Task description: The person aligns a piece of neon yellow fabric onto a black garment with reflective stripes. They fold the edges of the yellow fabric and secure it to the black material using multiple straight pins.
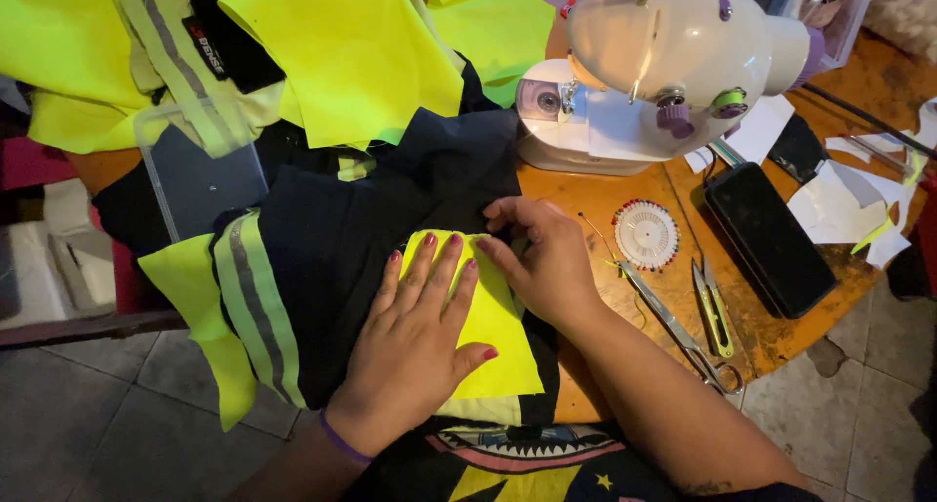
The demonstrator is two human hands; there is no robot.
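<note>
Beside scissors (673, 324), pin wheel (646, 234)

L hand (415, 341) lying flat, fingers spread, pressing yellow fabric patch (493, 331) onto dark navy garment (361, 229) w/ reflective stripes (256, 302). R hand (542, 258) pinching patch's top edge, fingertips touching fabric. White sewing machine (654, 68) sitting behind on orange table (586, 195). Round pin wheel (645, 234), scissors (673, 321), thread snips (712, 312), black phone (771, 239) lying just right of R hand.
</note>
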